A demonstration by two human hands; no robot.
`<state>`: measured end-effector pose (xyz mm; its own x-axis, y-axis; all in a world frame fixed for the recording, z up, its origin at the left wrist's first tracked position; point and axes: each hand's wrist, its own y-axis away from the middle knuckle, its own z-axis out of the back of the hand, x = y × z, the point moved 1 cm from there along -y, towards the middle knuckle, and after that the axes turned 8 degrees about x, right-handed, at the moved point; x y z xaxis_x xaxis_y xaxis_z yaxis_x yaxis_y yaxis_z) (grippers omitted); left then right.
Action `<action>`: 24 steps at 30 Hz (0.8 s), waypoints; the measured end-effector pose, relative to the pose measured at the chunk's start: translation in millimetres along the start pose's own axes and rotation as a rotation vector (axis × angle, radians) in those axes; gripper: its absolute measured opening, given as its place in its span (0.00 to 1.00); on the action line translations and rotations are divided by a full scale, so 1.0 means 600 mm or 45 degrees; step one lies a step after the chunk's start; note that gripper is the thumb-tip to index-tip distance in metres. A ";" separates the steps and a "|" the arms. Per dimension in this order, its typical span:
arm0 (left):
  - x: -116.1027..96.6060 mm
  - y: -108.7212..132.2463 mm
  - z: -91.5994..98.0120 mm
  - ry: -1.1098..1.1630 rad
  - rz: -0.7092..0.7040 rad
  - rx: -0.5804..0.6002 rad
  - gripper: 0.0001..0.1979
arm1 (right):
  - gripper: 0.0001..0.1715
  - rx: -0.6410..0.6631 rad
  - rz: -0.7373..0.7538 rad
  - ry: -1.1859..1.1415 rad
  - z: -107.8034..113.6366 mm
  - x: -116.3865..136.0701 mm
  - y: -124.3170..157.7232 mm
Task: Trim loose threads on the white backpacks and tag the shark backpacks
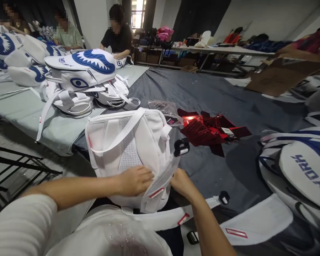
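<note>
A white backpack (112,156) stands upright before me with its padded back panel facing me. Its right shoulder strap (156,181), with a red-edged label and a black buckle (181,147), angles up across the bag's right side. Against the back panel, my left hand (137,180) has its fingers bent and closed at this strap's edge. My right hand (181,182) is curled at the bag's right side, gripping its edge; the fingertips are hidden by the strap and bag. Another strap (170,217) with a black buckle stretches right below the bag, passing behind my right forearm.
White-and-blue backpacks (82,69) are piled at left. Red tags (208,129) and a clear plastic bag (165,110) lie beyond the backpack on dark cloth (160,83). Another backpack (298,167) is at right, a cardboard box (285,74) behind. A co-worker (120,35) sits across.
</note>
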<state>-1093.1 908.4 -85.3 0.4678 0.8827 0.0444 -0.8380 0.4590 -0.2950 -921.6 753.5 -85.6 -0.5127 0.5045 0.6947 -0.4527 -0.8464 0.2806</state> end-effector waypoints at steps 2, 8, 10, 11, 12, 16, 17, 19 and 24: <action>0.039 -0.031 0.031 -0.177 -0.029 -0.046 0.08 | 0.23 -0.052 -0.026 0.021 -0.008 -0.005 -0.001; 0.079 0.025 0.063 -0.481 0.630 -0.324 0.09 | 0.24 -0.143 -0.151 0.028 -0.020 -0.010 0.008; 0.085 0.065 0.069 -0.543 0.755 -0.381 0.12 | 0.22 -0.141 -0.189 0.032 -0.017 -0.004 0.008; 0.091 0.078 0.071 -0.537 0.756 -0.393 0.13 | 0.22 -0.138 -0.210 0.043 -0.015 0.000 0.007; 0.097 0.086 0.071 -0.515 0.747 -0.407 0.12 | 0.22 -0.135 -0.229 0.060 -0.014 0.004 0.005; 0.124 0.077 0.057 -0.414 0.797 -0.453 0.05 | 0.22 -0.137 -0.280 0.167 -0.019 0.007 0.002; 0.129 0.071 0.053 -0.403 0.803 -0.451 0.07 | 0.22 -0.139 -0.286 0.201 -0.021 0.003 0.002; 0.135 0.065 0.048 -0.388 0.786 -0.435 0.10 | 0.23 -0.135 -0.310 0.255 -0.023 -0.006 0.001; 0.133 0.079 0.057 -0.329 0.719 -0.323 0.13 | 0.28 -0.088 -0.303 0.210 -0.016 -0.021 -0.010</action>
<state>-1105.6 1003.9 -63.0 -0.1319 0.9906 0.0355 -0.8278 -0.0904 -0.5537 -919.6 753.6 -102.4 -0.4954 0.7131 0.4960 -0.6202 -0.6901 0.3728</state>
